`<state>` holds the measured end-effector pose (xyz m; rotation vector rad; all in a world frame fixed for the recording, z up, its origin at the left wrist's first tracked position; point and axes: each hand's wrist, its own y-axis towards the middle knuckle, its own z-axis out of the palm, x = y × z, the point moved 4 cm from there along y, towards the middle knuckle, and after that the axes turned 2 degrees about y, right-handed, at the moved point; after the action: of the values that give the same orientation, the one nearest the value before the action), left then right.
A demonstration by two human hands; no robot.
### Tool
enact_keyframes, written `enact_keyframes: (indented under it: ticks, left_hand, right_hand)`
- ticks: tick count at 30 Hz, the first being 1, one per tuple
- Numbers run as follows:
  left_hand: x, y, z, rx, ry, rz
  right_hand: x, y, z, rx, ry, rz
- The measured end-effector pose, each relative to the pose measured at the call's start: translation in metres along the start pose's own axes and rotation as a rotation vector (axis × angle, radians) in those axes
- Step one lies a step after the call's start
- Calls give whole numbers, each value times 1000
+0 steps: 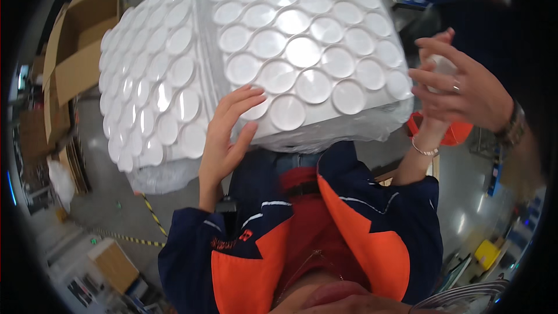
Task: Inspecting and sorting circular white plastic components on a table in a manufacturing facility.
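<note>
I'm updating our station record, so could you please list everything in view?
White stacks with rows of round shapes, in clear plastic wrap: two, white, centre and left
Small rounded object: one, whitish, among the hands at right
Open cardboard box: one, brown, upper left
Striped floor tape: several stretches, yellow-and-black, lower left
Bin-like object: one, red-orange, right
Boxy object: one, yellow, lower right
Co-worker's hand: one, bare with ring, right
Background clutter: uncountable, mixed, both sides
Jacket: one, navy and orange, lower centre
Left hand: one, bare, centre stack's near-left corner
Right hand: one, bare, partly behind co-worker's
</note>
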<state>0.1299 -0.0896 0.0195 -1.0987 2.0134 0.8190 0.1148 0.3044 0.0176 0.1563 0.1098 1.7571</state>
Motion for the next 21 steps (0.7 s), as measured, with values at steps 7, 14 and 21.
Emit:
enact_keyframes:
  ticks: [7, 14, 21]
  left_hand:
    - [6, 3, 14, 6, -101, 17]
    - [-22, 11, 79, 111, 163, 358]
    - [-4, -11, 70, 57, 327, 413]
  right_hand:
    - [-56, -31, -9, -231, -11, -27]
    - [-169, -41, -82, -702, -137, 141]
    - [-200, -38, -70, -417, -331, 298]
